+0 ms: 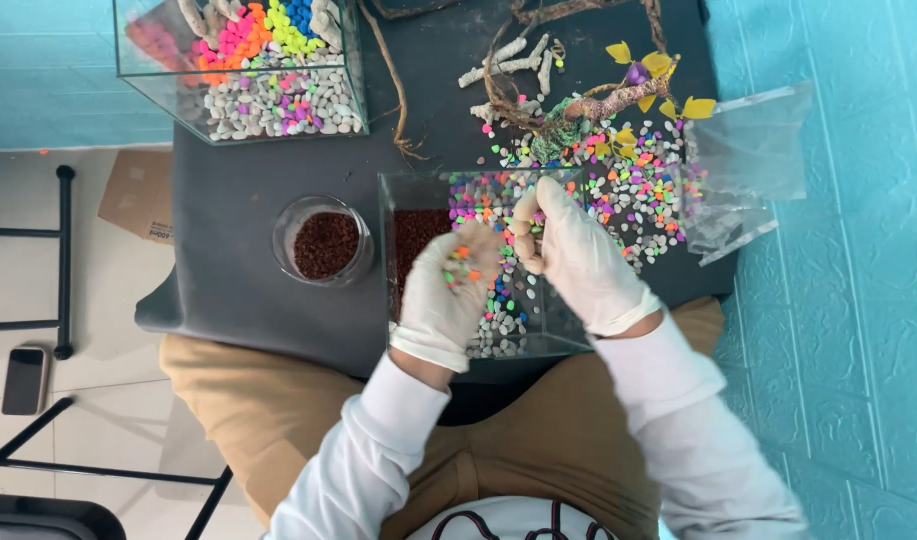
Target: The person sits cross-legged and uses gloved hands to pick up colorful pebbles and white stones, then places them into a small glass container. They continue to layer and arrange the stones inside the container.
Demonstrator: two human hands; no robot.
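- We hold our left hand (456, 290), gloved in white, palm up and cupped over the small glass tank (403, 190), with a little heap of coloured pebbles (460, 265) lying in the palm.
- Our right hand (573, 255), also gloved, comes in from the right with its fingers bent down toward the left palm; we cannot tell whether the fingertips pinch a pebble.
- Both forearms in white sleeves rise from our lap and meet above the tank's middle.
- The tank sits on the dark table (228, 280) right in front of us, its long side running left to right; red-brown gravel (413, 235) covers its left part, coloured and white pebbles the rest.
- Just left of the tank stands a round glass bowl (321, 240) of the same red-brown gravel.
- Behind and right of the tank, loose pebbles (628, 190) lie spread on the table around a branch with yellow leaves (618, 100).
- A clear plastic bag (743, 170) lies at the right edge.
- At the far left stands a second glass tank (243, 65) with white and bright stones.
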